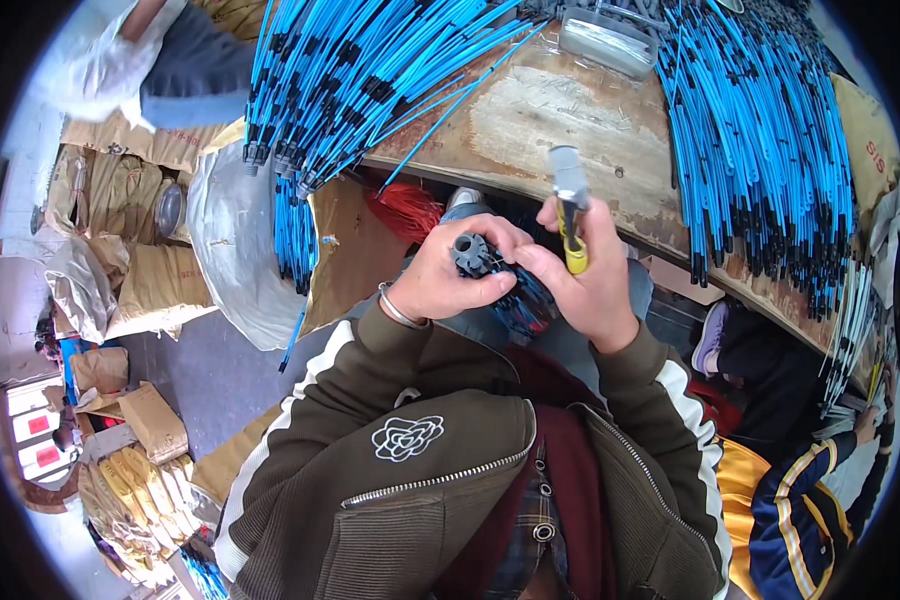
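Observation:
My left hand [442,274] is wrapped round a dark, ring-shaped bundle of rod ends [472,254], with a hole in the middle facing up. Dark and bluish lengths hang below it; the fingers partly hide them. In my right hand [598,285] is a yellow-handled tool [576,258] with a broad grey metal head pointing away from me; its exact kind is unclear. The right thumb and a fingertip meet the left fingers beside the bundle. Both hands are in front of my body, near the edge of the wooden table [530,110].
Blue rods with black fittings [360,80] lie heaped at the table's far left; another heap [755,150] covers its right side. A clear plastic box [610,42] sits between them. Brown paper sacks [160,280] stand at left. Other people are at the upper left and lower right [795,510].

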### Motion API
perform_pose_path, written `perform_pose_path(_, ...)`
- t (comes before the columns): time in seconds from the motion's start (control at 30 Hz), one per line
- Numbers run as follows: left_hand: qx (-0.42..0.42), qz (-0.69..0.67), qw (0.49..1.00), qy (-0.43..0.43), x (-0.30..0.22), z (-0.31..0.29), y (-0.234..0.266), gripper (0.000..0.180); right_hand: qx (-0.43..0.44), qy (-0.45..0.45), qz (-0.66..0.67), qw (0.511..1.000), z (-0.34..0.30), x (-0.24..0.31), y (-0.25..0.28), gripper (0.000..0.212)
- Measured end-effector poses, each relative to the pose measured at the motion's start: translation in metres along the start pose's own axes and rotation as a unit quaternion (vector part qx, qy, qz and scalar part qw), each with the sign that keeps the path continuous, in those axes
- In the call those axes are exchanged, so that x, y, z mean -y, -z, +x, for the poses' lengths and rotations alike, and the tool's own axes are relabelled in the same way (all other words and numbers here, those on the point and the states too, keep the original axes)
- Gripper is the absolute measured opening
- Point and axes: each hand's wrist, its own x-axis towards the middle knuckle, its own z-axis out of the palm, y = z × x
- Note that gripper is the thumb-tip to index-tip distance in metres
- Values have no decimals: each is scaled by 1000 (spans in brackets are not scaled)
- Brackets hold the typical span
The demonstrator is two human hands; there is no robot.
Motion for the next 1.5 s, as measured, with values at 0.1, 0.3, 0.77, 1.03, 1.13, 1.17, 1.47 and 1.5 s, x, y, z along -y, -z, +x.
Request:
perform_pose_path(0.1, -8, -72, 997, 33, 3, -1, 4, 21, -9, 40, 106, 993, -6, -2, 10, 46)
perform_pose_path(0.3, 0, -44, 997, 56, 5, 4, 10, 37, 74, -186, 204, 958, -40, 11, 33, 62)
perform_pose_path(0.77, 1, 47, 999, 22, -3, 7, 4, 48, -18, 289, -607, 740, -28, 23, 53, 52)
perform_pose_path(1.03, -3, 17, 1000, 26, -10, 7, 1, 40, 33, 206, -561, 801, -34, 40, 45, 51)
perform_pose_path(1.13, 1, 42, 999, 27, -11, 8, 2, 41, 63, 187, -521, 831, -32, 49, 48, 60)
perform_pose_path(1.17, 3, 47, 999, 24, -11, 7, 2, 42, 64, 187, -521, 831, -31, 54, 49, 60)
perform_pose_path(1.47, 116, 69, 991, -10, -17, 4, -1, 51, 474, -215, -193, 832, -1, 78, 91, 58)
perform_pose_path(1.5, 138, 65, 988, -16, -15, 6, -3, 49, 485, -334, -44, 807, -9, 62, 92, 61)
